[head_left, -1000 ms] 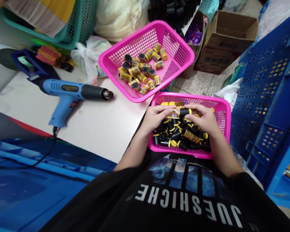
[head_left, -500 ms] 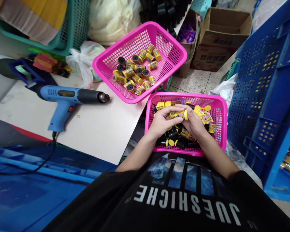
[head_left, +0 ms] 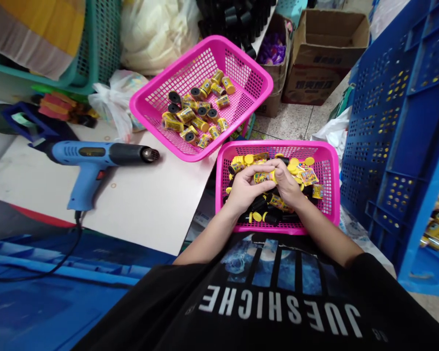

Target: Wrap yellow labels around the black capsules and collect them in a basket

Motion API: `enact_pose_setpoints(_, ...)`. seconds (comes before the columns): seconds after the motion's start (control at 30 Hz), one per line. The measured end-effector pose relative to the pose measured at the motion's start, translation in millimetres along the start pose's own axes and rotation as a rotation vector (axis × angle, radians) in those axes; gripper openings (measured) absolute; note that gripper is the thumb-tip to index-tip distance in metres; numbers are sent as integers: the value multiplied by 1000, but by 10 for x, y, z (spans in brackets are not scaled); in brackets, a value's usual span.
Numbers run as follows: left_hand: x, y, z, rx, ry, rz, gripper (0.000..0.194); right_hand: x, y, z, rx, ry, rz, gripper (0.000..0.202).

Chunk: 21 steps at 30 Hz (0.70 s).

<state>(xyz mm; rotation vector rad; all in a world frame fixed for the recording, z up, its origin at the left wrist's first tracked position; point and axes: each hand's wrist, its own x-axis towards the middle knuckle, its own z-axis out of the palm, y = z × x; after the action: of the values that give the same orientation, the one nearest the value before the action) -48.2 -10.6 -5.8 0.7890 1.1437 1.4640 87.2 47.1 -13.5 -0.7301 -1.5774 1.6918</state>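
- Gripping one end of the yellow-labelled container [head_left: 262, 178], the left hand [head_left: 241, 189] steadies it above the near pink basket [head_left: 278, 144]; the right hand [head_left: 289, 189] closes round its other end.
- Light, even pressure should avoid creasing the label.
- A heat gun [head_left: 86, 185] lies on the pale tabletop [head_left: 149, 204]; a cardboard box [head_left: 309, 87] stands on speckled flooring [head_left: 294, 119].

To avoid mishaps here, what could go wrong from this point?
The small yellow-labelled cylinder might slip from the left hand and right hand.
The upper pink perforated basket seems to overhang the white tabletop, so could tip.
The blue-and-black heat gun points towards it; if hot, plastic might soften.
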Motion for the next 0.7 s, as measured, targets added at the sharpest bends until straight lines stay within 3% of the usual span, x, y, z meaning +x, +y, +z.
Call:
enact_pose_setpoints(0.1, -4, -21, -39, -137, -65, -40, 60, 14, -54, -42, 133, -61, 135, 59)
enact_pose_setpoints(0.17, 6, -15, -81, -173, -113, -62, 61, 25, -97, -78, 225, -79, 211, 65)
enact_pose_setpoints(0.27, 28, -21, -128, -136, -152, -62, 47, 35, -139, -92, 221, -81, 202, 59)
enact_pose_setpoints(0.43, 63, -4, -160, -48, -157, -19, 44, 130, -178, -83, 36, -131, 151, 54)
enact_pose_setpoints(0.5, 100, 78, -245, 59, -146, 46, 44, 212, -201, -180, -71, -148, 131, 55)
enact_pose_setpoints(0.57, 161, 190, -406, 258, -52, 181, 42, 293, -220, -340, -264, -34, 99, 49)
enact_pose_setpoints(0.63, 233, 285, -608, 518, 85, 310, 39, 345, -225, -499, -553, 128, 94, 37)
enact_pose_setpoints(0.7, 295, 324, -784, 814, 113, 347, 33, 349, -211, -589, -856, 114, 111, 25)
